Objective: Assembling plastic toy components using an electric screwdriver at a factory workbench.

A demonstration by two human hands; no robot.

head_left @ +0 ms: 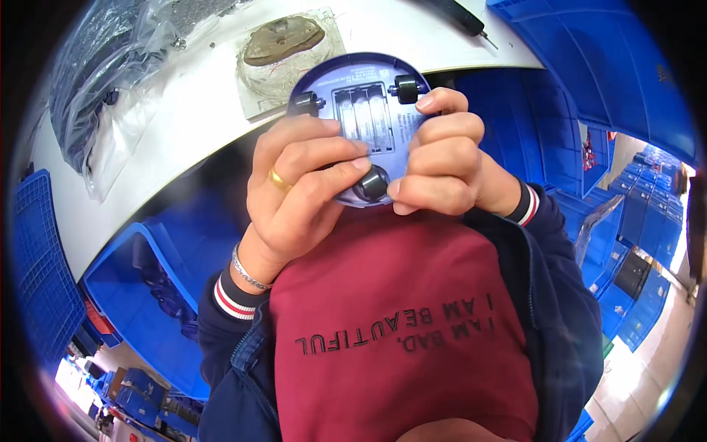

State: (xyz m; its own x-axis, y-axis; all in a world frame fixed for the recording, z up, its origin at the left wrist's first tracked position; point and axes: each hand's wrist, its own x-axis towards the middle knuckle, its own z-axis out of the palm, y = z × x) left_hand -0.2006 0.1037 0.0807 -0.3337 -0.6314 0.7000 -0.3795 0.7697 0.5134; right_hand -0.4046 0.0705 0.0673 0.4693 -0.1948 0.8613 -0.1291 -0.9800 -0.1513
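Note:
Between my hands is a round purple-blue plastic base [401, 136], its underside facing me. Three black wheels are fitted on it: one at its upper left [305, 103], an upper-right wheel [406, 89] and a lower wheel [372, 183]. An uncovered battery compartment [364, 118] with several slots lies in its middle. My left hand [298, 173], with a gold ring, grips the left side, its fingers close to the lower wheel. My right hand [445, 151] holds the right rim with curled fingers, one fingertip beside the upper-right wheel.
Behind the base, a white table [184, 140] carries a worn block fixture [283, 44], clear plastic bags [118, 81] and a black electric screwdriver [460, 18]. Blue bins stand at the left [110, 272] and right [501, 110]. Dark parts lie in the left bin.

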